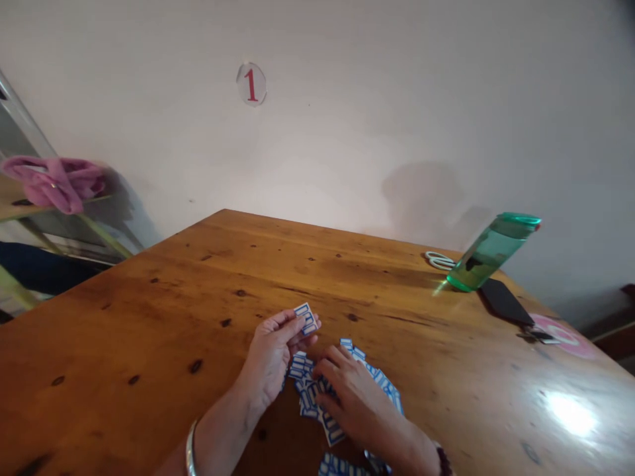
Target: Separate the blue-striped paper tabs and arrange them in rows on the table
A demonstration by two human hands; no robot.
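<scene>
My left hand [278,340] pinches a small white card with blue-outlined boxes [306,318] between thumb and fingers, held a little above the table. Beside it, my right hand [350,390] rests over a loose pile of similar blue-and-white cards [310,400]. Its fingers are bent but apart, and the fingertips touch the pile. Part of the pile is hidden under this hand. More of the cards [337,465] lie at the bottom edge of the view, below my right wrist.
On the wooden table [173,317], a tilted green bottle [491,254] stands at the right, near a white cable [439,260], a dark flat case [506,301], keys [538,336] and a pink disc [570,337]. A pink cloth [62,182] lies on another surface at left.
</scene>
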